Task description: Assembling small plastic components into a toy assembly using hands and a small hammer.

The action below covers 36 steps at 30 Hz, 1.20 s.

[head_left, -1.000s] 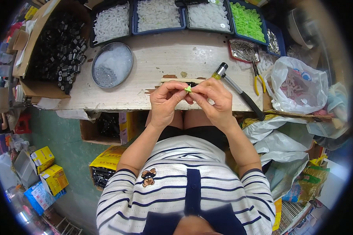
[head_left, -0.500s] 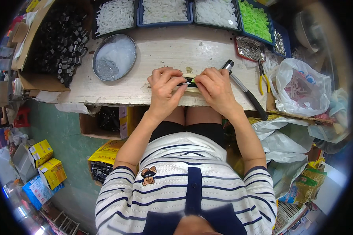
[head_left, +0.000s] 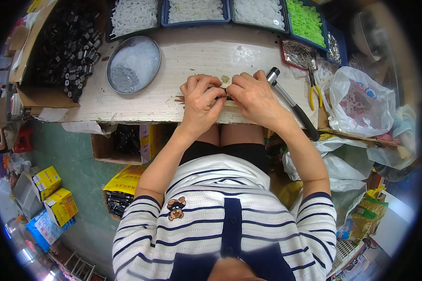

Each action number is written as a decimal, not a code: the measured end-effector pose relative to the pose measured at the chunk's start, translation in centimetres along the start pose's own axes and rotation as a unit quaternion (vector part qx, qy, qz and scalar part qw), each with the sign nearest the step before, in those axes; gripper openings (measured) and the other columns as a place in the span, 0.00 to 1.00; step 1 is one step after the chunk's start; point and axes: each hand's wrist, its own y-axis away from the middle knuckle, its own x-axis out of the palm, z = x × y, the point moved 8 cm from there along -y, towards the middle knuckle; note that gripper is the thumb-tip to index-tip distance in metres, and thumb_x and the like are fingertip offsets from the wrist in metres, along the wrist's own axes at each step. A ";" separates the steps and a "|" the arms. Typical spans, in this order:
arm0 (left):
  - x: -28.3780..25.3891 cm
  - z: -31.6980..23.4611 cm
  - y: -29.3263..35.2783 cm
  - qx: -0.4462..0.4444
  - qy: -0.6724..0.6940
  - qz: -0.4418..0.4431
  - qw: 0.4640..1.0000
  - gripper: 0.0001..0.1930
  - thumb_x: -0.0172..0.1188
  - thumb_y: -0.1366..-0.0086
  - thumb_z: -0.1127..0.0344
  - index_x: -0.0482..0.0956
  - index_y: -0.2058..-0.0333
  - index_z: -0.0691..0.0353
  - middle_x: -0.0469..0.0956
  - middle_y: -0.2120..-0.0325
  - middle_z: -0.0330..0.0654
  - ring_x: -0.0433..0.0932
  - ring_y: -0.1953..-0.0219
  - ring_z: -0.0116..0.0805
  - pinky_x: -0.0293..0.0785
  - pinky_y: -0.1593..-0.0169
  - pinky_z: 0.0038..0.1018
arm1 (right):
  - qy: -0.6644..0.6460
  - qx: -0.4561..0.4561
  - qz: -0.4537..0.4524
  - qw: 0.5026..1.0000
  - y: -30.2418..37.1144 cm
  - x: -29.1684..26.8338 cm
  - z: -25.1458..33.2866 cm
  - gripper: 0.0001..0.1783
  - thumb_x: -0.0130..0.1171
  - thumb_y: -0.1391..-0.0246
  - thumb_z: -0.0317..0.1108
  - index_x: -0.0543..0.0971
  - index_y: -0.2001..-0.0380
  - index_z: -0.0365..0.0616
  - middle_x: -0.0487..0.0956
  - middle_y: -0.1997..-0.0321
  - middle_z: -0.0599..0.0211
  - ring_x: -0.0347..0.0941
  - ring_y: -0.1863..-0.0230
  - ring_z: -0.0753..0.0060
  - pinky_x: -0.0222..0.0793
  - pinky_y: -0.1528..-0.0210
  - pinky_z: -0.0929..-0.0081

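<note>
My left hand (head_left: pixel 202 100) and my right hand (head_left: pixel 254 99) meet near the table's front edge, fingers bent and pressed together. Between their fingertips shows a small black part (head_left: pixel 227 94), mostly hidden by the fingers; both hands grip it. It is over a narrow strip of wood (head_left: pixel 230 102) at the edge. Any smaller piece in my fingertips is hidden. Just right of my right hand lies a hammer (head_left: pixel 290 99) with a black handle, its head close to the knuckles.
A round metal dish (head_left: pixel 158 70) of clear and greyish bits stands left. A carton (head_left: pixel 47 97) holds black parts. Trays of white pieces (head_left: pixel 197 11) and green pieces (head_left: pixel 305 23) line the back. Yellow-handled pliers (head_left: pixel 315 93), a red tray of metal pins (head_left: pixel 297 54) and a plastic bag (head_left: pixel 361 103) are right.
The fingertips of both hands have drawn closer together, my right hand moving slightly left. The white and green bits seen between them before are now covered. The whole view has shifted slightly.
</note>
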 end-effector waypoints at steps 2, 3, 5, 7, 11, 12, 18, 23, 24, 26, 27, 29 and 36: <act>0.0 0.1 0.1 -0.003 0.001 0.004 1.000 0.05 0.62 0.56 0.72 0.77 0.76 0.59 0.73 0.66 0.35 0.65 0.56 0.36 0.53 0.54 0.34 | -0.039 0.029 0.034 0.998 0.1 0.6 -0.6 0.06 0.57 0.61 0.26 0.76 0.74 0.45 0.73 0.69 0.68 0.69 0.64 0.67 0.56 0.62 0.62; -0.1 0.1 0.0 -0.001 0.000 0.004 1.000 0.05 0.62 0.56 0.72 0.77 0.76 0.59 0.73 0.66 0.35 0.65 0.56 0.36 0.53 0.54 0.34 | -0.038 0.028 0.031 0.998 0.2 0.5 -0.7 0.06 0.57 0.61 0.26 0.76 0.74 0.45 0.73 0.69 0.68 0.69 0.64 0.67 0.56 0.62 0.62; 0.3 0.1 -0.1 -0.012 -0.007 0.030 0.999 0.06 0.62 0.54 0.71 0.78 0.74 0.58 0.73 0.65 0.35 0.65 0.56 0.36 0.53 0.54 0.34 | -0.057 0.041 -0.055 0.996 1.1 -1.0 -1.7 0.05 0.58 0.58 0.27 0.77 0.73 0.46 0.73 0.71 0.69 0.70 0.65 0.67 0.57 0.64 0.65; 0.2 -0.2 -0.2 -0.020 -0.015 0.033 0.999 0.07 0.63 0.54 0.70 0.78 0.73 0.58 0.72 0.65 0.35 0.64 0.56 0.36 0.53 0.54 0.34 | -0.079 0.081 -0.088 0.990 2.6 -2.8 -4.3 0.06 0.58 0.56 0.26 0.77 0.71 0.43 0.73 0.71 0.68 0.70 0.67 0.69 0.60 0.66 0.70; 0.5 -0.3 -0.5 -0.020 -0.056 0.058 0.997 0.10 0.65 0.54 0.67 0.80 0.69 0.56 0.72 0.64 0.34 0.64 0.57 0.35 0.53 0.54 0.33 | -0.054 0.217 -0.195 0.955 7.6 -8.8 -10.0 0.07 0.57 0.53 0.23 0.77 0.68 0.36 0.74 0.72 0.64 0.71 0.72 0.73 0.64 0.70 0.81; 0.5 -0.2 -0.6 -0.019 -0.056 0.057 0.997 0.10 0.65 0.54 0.67 0.80 0.69 0.56 0.72 0.64 0.34 0.64 0.57 0.35 0.53 0.54 0.33 | -0.008 0.241 -0.196 0.951 9.2 -9.8 -11.8 0.07 0.57 0.53 0.23 0.77 0.67 0.37 0.75 0.71 0.63 0.70 0.71 0.73 0.64 0.69 0.81; 0.7 -0.2 -0.9 0.010 -0.063 0.082 0.995 0.08 0.65 0.54 0.67 0.81 0.71 0.54 0.71 0.66 0.34 0.65 0.58 0.35 0.53 0.57 0.34 | 0.152 0.422 -0.222 0.866 21.0 -14.9 -22.0 0.09 0.54 0.50 0.31 0.77 0.66 0.40 0.77 0.65 0.58 0.73 0.62 0.57 0.66 0.59 0.70; 0.8 -0.5 -0.2 0.051 -0.084 0.079 0.992 0.09 0.63 0.53 0.67 0.80 0.69 0.54 0.70 0.65 0.35 0.65 0.58 0.36 0.54 0.56 0.34 | 0.261 0.580 0.091 0.766 24.7 -12.5 -25.4 0.16 0.55 0.54 0.35 0.76 0.59 0.47 0.73 0.56 0.54 0.69 0.52 0.51 0.64 0.53 0.61; 0.8 -0.9 0.1 0.076 -0.098 0.057 0.991 0.11 0.63 0.53 0.67 0.79 0.68 0.55 0.70 0.64 0.36 0.65 0.58 0.36 0.55 0.56 0.35 | 0.241 0.592 0.113 0.761 26.2 -11.6 -26.7 0.18 0.56 0.55 0.34 0.75 0.58 0.45 0.73 0.56 0.52 0.68 0.52 0.51 0.63 0.52 0.60; 0.6 -1.3 0.6 0.114 -0.125 0.034 0.985 0.14 0.63 0.54 0.65 0.77 0.64 0.56 0.70 0.63 0.39 0.66 0.57 0.38 0.56 0.55 0.37 | 0.202 0.550 0.086 0.806 28.0 -10.3 -28.7 0.18 0.56 0.56 0.32 0.75 0.59 0.43 0.73 0.57 0.51 0.69 0.53 0.51 0.63 0.52 0.61; 0.3 -1.5 0.6 0.116 -0.129 0.030 0.984 0.14 0.63 0.54 0.65 0.77 0.64 0.56 0.70 0.63 0.39 0.66 0.57 0.38 0.56 0.55 0.37 | 0.163 0.510 0.067 0.842 28.3 -9.7 -29.4 0.17 0.57 0.57 0.31 0.75 0.60 0.40 0.73 0.58 0.50 0.69 0.55 0.51 0.64 0.53 0.61; 0.0 -1.7 0.4 0.114 -0.110 0.048 0.986 0.16 0.63 0.54 0.63 0.77 0.64 0.56 0.70 0.62 0.39 0.67 0.58 0.39 0.56 0.54 0.37 | 0.155 0.501 0.058 0.849 28.8 -9.3 -30.5 0.16 0.57 0.58 0.29 0.76 0.62 0.38 0.74 0.59 0.49 0.70 0.56 0.50 0.64 0.53 0.62; -9.2 6.1 -9.5 0.008 -0.264 -0.071 0.962 0.12 0.62 0.47 0.60 0.79 0.65 0.60 0.75 0.71 0.46 0.73 0.64 0.44 0.66 0.58 0.36 | 0.162 0.515 0.043 0.840 26.0 -11.2 -28.0 0.13 0.52 0.56 0.28 0.75 0.64 0.34 0.75 0.64 0.42 0.71 0.62 0.42 0.65 0.62 0.61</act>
